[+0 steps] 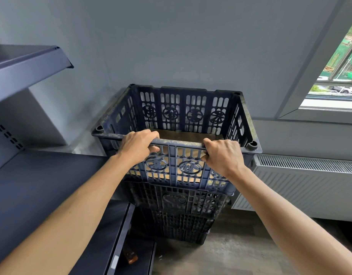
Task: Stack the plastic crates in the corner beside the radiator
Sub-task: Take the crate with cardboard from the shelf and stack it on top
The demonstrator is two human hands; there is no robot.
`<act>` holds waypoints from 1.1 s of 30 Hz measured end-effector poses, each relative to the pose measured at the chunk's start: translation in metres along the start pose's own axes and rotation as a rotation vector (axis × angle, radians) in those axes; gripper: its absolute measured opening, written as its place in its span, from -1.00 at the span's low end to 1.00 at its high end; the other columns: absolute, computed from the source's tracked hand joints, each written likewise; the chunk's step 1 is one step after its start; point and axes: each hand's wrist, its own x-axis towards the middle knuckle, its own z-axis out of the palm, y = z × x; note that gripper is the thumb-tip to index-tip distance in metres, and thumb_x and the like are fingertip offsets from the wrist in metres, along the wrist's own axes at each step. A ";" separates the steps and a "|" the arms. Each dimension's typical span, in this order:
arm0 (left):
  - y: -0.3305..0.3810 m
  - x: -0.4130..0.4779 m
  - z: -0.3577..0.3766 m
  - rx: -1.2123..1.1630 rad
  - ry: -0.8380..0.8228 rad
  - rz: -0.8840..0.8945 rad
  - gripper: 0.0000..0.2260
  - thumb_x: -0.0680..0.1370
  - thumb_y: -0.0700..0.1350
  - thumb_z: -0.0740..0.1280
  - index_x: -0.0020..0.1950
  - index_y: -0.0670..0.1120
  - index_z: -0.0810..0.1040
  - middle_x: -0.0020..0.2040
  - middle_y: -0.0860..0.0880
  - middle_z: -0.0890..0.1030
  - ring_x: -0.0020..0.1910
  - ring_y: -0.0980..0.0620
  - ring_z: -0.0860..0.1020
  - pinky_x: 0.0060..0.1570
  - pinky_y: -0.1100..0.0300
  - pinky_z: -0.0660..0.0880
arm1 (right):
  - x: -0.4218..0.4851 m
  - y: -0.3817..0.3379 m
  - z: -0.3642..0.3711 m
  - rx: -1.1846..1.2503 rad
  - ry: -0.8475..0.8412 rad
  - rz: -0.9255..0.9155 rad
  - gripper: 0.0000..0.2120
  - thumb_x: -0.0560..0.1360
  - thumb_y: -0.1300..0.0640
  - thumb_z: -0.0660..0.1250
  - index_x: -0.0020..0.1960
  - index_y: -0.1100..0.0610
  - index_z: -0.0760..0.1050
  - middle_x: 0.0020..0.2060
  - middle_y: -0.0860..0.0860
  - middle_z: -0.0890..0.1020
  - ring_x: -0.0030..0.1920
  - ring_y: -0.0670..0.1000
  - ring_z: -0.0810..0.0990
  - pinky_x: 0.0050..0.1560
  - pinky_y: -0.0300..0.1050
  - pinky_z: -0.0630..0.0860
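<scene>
The left hand [136, 146] was seen in the head view closed over the near rim of the top crate [183, 108], fingers curled inside the rim and thumb on the outer wall. The right hand [222, 155] was wrapped around the same rim further to the right, its fingers hooked over the edge and into the slots of the front wall. Both bare forearms were stretched forward from the lower corners of the frame.

The top crate, dark blue and dusty along its edges, was set on a stack of darker crates [177, 211] of the same slatted kind, standing on the floor [240, 251]. A sheet of brown cardboard [183, 135] was seen lying on the bottom of the top crate. The stack was placed in the corner against the grey wall [171, 40], just beside the white radiator [302, 183] on its right. Dark metal shelving [28, 64] was seen on the left, and a window [337, 76] at the upper right.
</scene>
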 end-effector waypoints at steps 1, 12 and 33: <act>0.001 -0.001 0.001 -0.010 0.002 -0.005 -0.82 0.52 0.05 0.38 0.07 0.06 0.49 -0.07 0.05 0.54 -0.08 -0.09 0.55 -0.11 0.05 0.35 | -0.001 0.000 0.000 0.007 0.004 0.001 -0.84 0.48 0.01 0.35 -0.07 0.08 0.45 -0.36 0.00 0.65 -0.32 0.11 0.63 -0.38 -0.12 0.37; 0.008 -0.013 0.009 -0.082 0.076 -0.058 -0.61 0.51 0.04 0.40 0.33 0.10 0.44 0.20 0.05 0.48 0.15 -0.05 0.47 0.18 0.00 0.31 | -0.008 -0.007 -0.002 0.027 0.040 0.044 -0.79 0.46 0.05 0.38 -0.11 0.09 0.35 -0.30 0.00 0.64 -0.23 0.08 0.57 -0.31 -0.10 0.26; 0.019 -0.045 0.017 -0.139 0.099 -0.116 -0.36 0.49 0.06 0.41 0.50 0.12 0.19 0.55 -0.02 0.12 0.56 -0.04 -0.03 0.51 -0.06 -0.08 | -0.017 -0.001 0.006 0.062 0.088 -0.026 -0.71 0.36 0.03 0.41 -0.02 0.11 0.41 -0.24 -0.01 0.59 -0.17 0.07 0.52 -0.12 -0.02 0.39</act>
